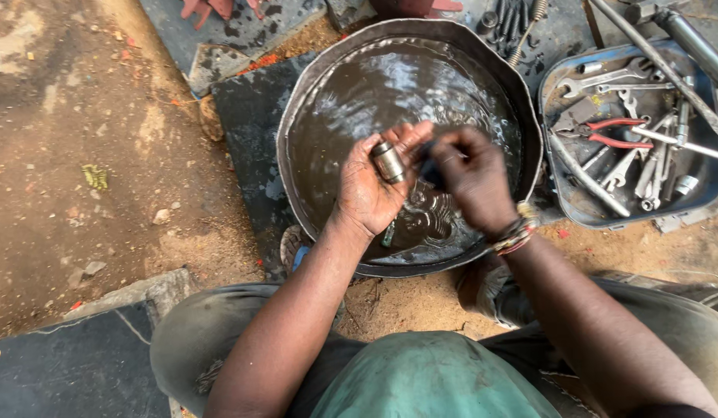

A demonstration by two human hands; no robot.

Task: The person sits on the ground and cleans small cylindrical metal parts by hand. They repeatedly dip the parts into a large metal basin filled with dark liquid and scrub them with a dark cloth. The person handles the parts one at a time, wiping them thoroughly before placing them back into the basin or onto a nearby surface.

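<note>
— Steel cylinder (388, 161), short and shiny: item one. I have it in my left hand (374, 186), lying across the fingers with the thumb closing on it, palm up over the basin (293, 116).

— And your right hand?

— Right hand (471, 178): fingers curled in tight around something dark and blurred just beside the cylinder. I cannot tell what that thing is. Beaded bracelet (514, 232) on that wrist.

— The basin?

— Item two: round metal basin, filled with murky brown liquid (390, 85), surface rippling. Both hands hang above it, near its front edge. It stands on a dark sheet (247, 124) on bare dirt ground (73, 155).

— Anything to the right?

— Item three: blue-grey tray (711, 182), just beside the basin. It holds spanners (606, 77), red-handled pliers (618, 131), and assorted sockets and bars piled loose. A long metal rod (661, 70) lies slantwise over its top edge.

— Behind the basin?

— Bolts (506, 19) and a spring (529, 23) on the dark sheet, near the rim.
</note>
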